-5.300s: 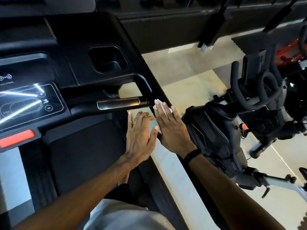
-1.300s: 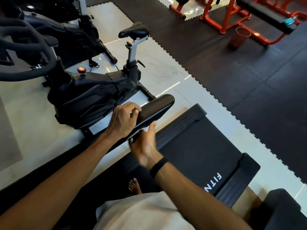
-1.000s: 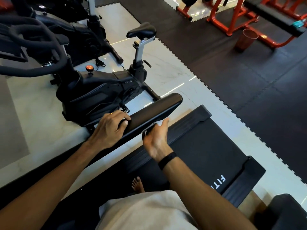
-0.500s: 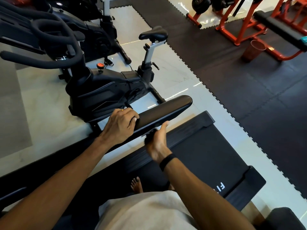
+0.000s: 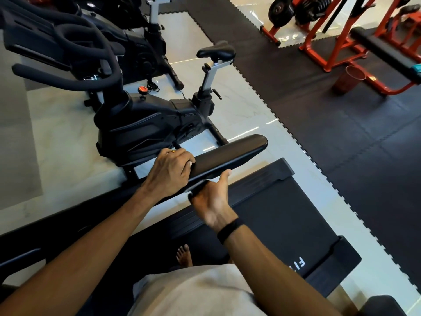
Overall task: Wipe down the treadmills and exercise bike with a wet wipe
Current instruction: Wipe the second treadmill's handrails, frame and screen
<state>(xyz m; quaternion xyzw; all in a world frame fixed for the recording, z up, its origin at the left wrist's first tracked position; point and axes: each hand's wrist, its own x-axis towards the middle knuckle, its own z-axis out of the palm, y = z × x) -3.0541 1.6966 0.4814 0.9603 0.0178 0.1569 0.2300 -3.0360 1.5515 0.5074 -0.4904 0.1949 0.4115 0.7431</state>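
Note:
I stand on the treadmill, and its black padded handrail runs across the middle of the view. My left hand lies on top of the rail with its fingers curled over the far edge. Just right of it, my right hand holds the rail from below, thumb up against the near edge and fingers hidden under the rail. No wet wipe shows in either hand. The black exercise bike stands on the pale floor just beyond the rail, its saddle behind it.
A second bike stands further back at the left. Black rubber mats cover the floor to the right. A red bench frame and a reddish cup sit at the upper right. My bare foot is on the belt.
Since the oldest frame I have turned from the console to the rear end of the handrail. Over the last second both hands have stayed on the rail, shifting only slightly.

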